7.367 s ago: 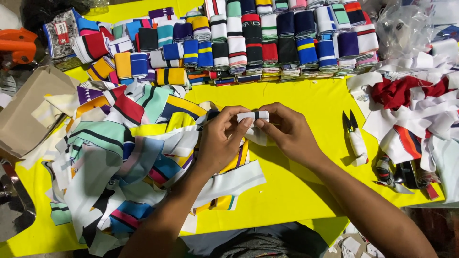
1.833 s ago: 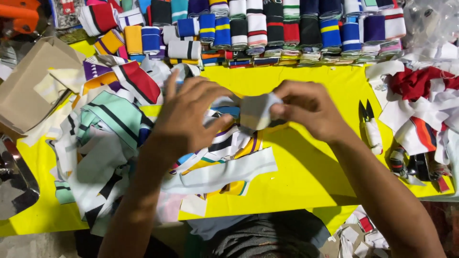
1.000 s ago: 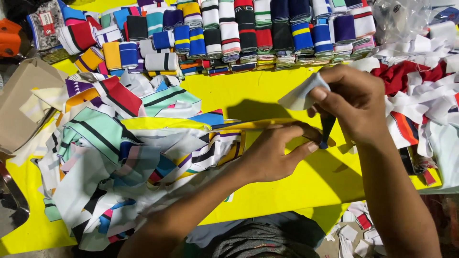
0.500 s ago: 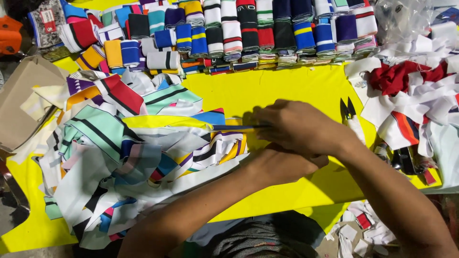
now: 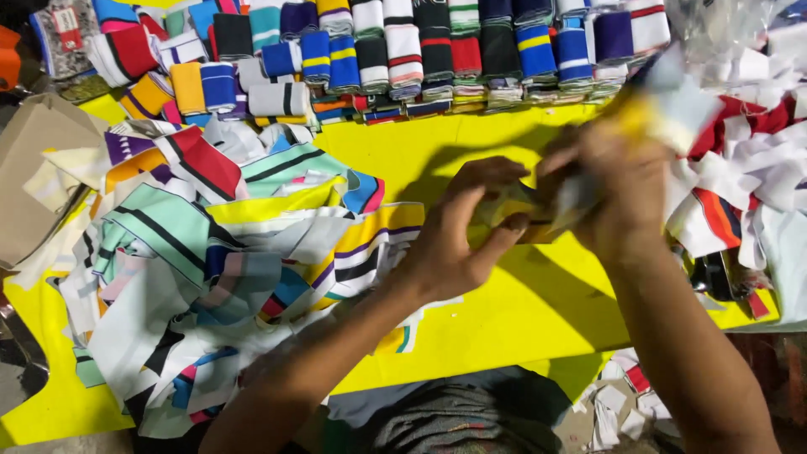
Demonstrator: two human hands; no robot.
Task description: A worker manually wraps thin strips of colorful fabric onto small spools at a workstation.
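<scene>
a yellow striped strip is pinched between the 2 hands, above the yellow table. the left hand is closed on the strip's near end, thumb up and fingers curled under it. the right hand is badly blurred; it is clenched around something pale and yellow, a folded piece that shows above its knuckles, but whether the strip's far end is also gripped there cannot be told.

left of the left hand and touching its wrist, a loose pile of striped fabric is spread out. beyond both hands, rows of folded cuffs are lined along the far edge. right of the right hand, a heap of white and red scraps is stacked, and a dark tool, only partly seen, lies just below that heap.

judged from this, the folding or rolling of the strip would go best if it were kept taut between the hands, with edges and stripes squared before each turn. the left-hand pinch should be held close to the fold so nothing slips. the strip should be kept clear of the pile at the wrist, where loose ends could be caught up.
</scene>
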